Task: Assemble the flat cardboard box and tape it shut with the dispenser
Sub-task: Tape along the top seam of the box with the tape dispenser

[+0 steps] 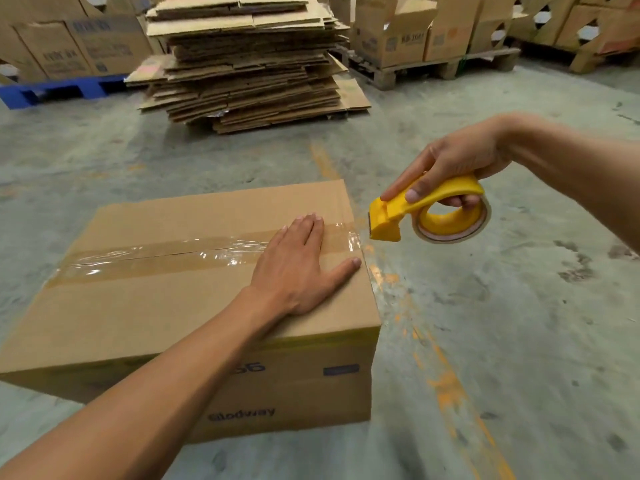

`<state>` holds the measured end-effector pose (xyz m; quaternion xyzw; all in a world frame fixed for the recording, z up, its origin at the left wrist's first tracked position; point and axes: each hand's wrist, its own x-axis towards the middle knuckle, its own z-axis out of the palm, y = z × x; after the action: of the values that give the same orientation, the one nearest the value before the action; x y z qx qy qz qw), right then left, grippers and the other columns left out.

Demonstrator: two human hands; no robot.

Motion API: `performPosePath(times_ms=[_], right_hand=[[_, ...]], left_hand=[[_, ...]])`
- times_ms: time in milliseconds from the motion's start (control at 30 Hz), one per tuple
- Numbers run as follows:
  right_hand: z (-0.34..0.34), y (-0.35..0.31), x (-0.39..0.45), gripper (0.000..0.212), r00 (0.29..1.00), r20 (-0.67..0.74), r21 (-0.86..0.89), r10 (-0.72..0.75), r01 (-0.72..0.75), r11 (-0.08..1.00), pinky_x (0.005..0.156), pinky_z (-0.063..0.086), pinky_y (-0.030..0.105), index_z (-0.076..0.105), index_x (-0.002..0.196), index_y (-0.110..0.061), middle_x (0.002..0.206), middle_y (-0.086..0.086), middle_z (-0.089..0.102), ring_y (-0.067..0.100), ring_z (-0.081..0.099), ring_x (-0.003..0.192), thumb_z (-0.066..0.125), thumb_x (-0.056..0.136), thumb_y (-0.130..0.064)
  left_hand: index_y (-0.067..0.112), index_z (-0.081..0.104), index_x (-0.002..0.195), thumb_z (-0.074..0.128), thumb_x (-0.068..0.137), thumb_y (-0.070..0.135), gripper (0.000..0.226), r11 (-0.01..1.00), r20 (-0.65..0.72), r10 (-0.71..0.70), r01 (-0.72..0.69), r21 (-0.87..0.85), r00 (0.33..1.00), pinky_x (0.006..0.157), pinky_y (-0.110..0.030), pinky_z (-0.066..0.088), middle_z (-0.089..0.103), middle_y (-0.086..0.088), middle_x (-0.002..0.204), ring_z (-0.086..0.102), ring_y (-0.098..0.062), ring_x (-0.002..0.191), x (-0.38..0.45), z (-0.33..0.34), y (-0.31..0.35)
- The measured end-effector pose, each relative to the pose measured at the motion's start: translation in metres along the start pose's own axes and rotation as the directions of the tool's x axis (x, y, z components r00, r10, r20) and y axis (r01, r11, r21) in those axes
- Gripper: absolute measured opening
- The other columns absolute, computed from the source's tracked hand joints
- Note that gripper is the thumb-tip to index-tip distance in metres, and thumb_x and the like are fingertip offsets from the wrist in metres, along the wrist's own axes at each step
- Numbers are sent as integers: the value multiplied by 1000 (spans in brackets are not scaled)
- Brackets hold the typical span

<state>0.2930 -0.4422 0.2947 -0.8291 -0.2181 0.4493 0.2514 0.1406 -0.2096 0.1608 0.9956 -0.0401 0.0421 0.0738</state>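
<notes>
An assembled brown cardboard box (166,306) stands on the concrete floor with its top flaps closed. A strip of clear tape (166,254) runs along the top seam from the left edge to the right edge. My left hand (298,265) lies flat on the box top near the right edge, its fingers straight and resting over the tape. My right hand (460,164) grips a yellow tape dispenser (433,213) holding a roll of tape. The dispenser hangs in the air just right of the box's top right edge, its cutter end pointing at the tape's end.
A tall stack of flattened cardboard boxes (242,60) sits on the floor straight ahead. Printed cartons on a blue pallet (52,90) stand at the back left. More cartons on a wooden pallet (433,67) stand at the back right. Worn orange floor markings (446,386) run past the box's right side.
</notes>
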Motion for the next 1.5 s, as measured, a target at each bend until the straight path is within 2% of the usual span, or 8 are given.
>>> performPosePath(times_ms=[400, 567, 767, 1033, 1233, 1333, 1400, 1500], right_hand=[[52, 92, 46, 52, 965, 139, 10, 223, -227, 974, 40, 45, 21, 67, 127, -23, 60, 2, 64, 9, 45, 36, 74, 79, -41], [105, 163, 63, 72, 912, 297, 66, 284, -317, 946, 43, 46, 25, 71, 120, -24, 115, 14, 70, 13, 50, 44, 89, 55, -48], [78, 138, 48, 39, 970, 159, 151, 186, -210, 966, 45, 51, 26, 74, 115, -29, 110, 21, 71, 17, 56, 49, 80, 77, -33], [51, 66, 40, 31, 940, -320, 270, 121, -33, 962, 52, 56, 28, 75, 112, -27, 93, 9, 76, 19, 63, 61, 78, 81, -31], [42, 12, 12, 34, 832, -552, 382, 56, 193, 904, 47, 53, 25, 69, 121, -32, 103, 9, 72, 13, 61, 56, 70, 88, -35], [46, -12, -11, 35, 881, -463, 453, -98, 330, 828, 41, 48, 24, 64, 123, -39, 70, 5, 68, 10, 51, 41, 63, 88, -36], [53, -23, -20, 41, 892, -393, 523, -222, 416, 744, 40, 46, 23, 66, 120, -42, 50, 3, 53, 9, 44, 32, 69, 79, -45], [66, -35, -15, 59, 856, -347, 620, -384, 516, 591, 38, 46, 22, 71, 116, -40, 40, 3, 45, 8, 41, 24, 86, 60, -50]], left_hand=[[14, 8, 156, 17, 85, 79, 97, 1000, 13, 13, -13, -2, 1000, 122, -36, 5, 6, -3, 165, 5, -16, 151, 3, -1, 1], [34, 8, 155, 15, 91, 71, 74, 993, 69, 105, -108, 49, 992, 121, -49, 1, 4, -5, 165, 1, -28, 151, 3, -6, -2], [35, 24, 153, 15, 99, 49, 56, 875, 161, 449, -469, 123, 879, 120, -48, -7, 5, 15, 162, -14, -18, 150, 24, -18, 6], [25, 66, 95, 18, 96, 58, 58, 818, 96, 539, -548, 178, 837, 116, -46, 17, 67, 6, 107, 43, -14, 132, 46, -12, 22], [22, 65, 101, 49, 94, 38, 25, 861, -292, 261, -359, -361, 920, 100, -40, 42, 67, 6, 100, 60, -16, 103, 52, -41, -2], [13, 62, 104, 52, 96, 37, 27, 533, -98, -171, 8, -846, 980, 72, -31, 48, 67, -3, 94, 65, -21, 83, 55, -87, -20], [13, 60, 109, 48, 96, 48, 39, 220, 230, -160, 262, -940, 960, 68, -32, 49, 67, -8, 101, 67, -23, 82, 49, -112, -32], [13, 64, 107, 50, 88, 64, 57, 73, 419, 2, 418, -905, 908, 63, -31, 50, 71, -9, 97, 69, -23, 79, 34, -124, -45]])
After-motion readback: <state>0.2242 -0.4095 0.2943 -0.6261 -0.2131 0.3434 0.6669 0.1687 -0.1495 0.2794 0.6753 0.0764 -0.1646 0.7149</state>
